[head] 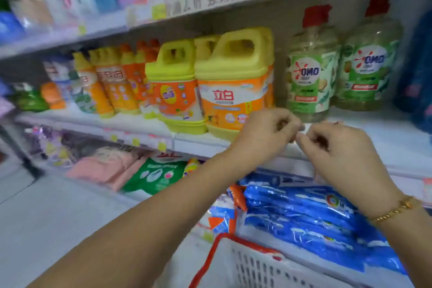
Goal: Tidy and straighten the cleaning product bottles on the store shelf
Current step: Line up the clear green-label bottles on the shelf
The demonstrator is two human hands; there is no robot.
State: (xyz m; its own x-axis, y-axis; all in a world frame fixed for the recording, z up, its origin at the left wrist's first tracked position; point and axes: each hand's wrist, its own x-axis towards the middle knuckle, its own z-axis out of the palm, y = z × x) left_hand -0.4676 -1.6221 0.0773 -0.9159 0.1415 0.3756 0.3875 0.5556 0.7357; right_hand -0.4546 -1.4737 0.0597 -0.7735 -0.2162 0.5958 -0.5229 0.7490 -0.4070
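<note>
Store shelving, seen from just above the hands. On the middle shelf (385, 138), upright and side by side: two large yellow jugs (231, 82) with orange labels, then, right of a gap, two clear OMO bottles (311, 77) with red caps and green labels. Further left, a row of smaller orange bottles (112, 82). In front of the shelf edge, left hand (264, 133) and right hand (339, 154) close together, fingertips nearly meeting, fingers of both curled inward; too blurred to tell whether pinching anything. Gold bracelet (395, 211) on the right wrist. Below, blue bags (315, 213) and a white basket (257, 264).
</note>
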